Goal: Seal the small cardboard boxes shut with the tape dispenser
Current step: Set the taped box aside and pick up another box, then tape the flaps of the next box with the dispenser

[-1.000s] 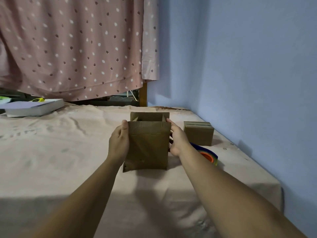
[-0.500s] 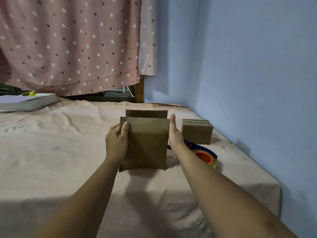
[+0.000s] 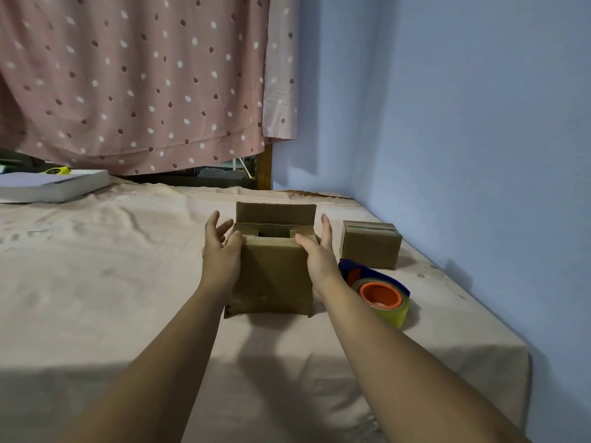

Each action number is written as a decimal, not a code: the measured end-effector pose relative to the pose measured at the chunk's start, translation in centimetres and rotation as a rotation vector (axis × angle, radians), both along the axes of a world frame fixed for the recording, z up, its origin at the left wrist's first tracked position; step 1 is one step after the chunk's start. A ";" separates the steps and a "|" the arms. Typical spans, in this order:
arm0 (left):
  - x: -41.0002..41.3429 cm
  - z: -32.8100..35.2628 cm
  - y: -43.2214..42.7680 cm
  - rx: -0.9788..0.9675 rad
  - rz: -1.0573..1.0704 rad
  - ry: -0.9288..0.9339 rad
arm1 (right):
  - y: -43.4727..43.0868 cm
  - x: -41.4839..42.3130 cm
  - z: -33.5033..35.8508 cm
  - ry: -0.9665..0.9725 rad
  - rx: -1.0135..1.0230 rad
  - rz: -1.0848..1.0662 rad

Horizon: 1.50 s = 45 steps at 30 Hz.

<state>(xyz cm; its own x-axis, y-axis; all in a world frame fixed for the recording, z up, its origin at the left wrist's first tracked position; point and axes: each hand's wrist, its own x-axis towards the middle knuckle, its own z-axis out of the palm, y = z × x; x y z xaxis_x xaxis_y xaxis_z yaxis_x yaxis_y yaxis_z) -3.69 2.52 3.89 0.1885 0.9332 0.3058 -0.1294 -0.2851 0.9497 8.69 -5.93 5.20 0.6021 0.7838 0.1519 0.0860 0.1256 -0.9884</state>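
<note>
An open cardboard box (image 3: 271, 276) stands on the cloth-covered table (image 3: 96, 282) in the middle of the head view. Its far flap stands upright and its two short side flaps are folded inward over the opening. My left hand (image 3: 220, 254) is at the box's left side, fingers spread and straight, thumb on the left flap. My right hand (image 3: 318, 254) is at the right side, fingers straight along the wall, thumb pressing the right flap. A blue tape dispenser (image 3: 380, 292) with an orange core lies just right of my right wrist. A second, closed box (image 3: 371, 244) sits behind it.
A flat white box (image 3: 54, 187) with a yellow item on it lies at the far left. A dotted pink curtain (image 3: 144, 84) hangs behind the table. The blue wall (image 3: 463, 155) runs close along the table's right edge.
The near flap that my hands held upright has gone down. Both hands shifted to the box's sides, and the two short side flaps now lie folded inward under my thumbs.
</note>
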 end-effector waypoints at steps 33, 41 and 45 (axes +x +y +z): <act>3.1 0.6 -3.7 0.785 0.363 1.113 | -0.1 0.7 -0.5 -0.172 0.048 -0.026; 2.7 0.8 -4.0 0.752 0.344 1.112 | -2.5 6.5 1.0 -0.343 -0.197 -0.388; 2.8 0.7 -3.9 0.741 0.335 1.110 | -4.5 9.8 1.0 -0.737 -0.744 -0.256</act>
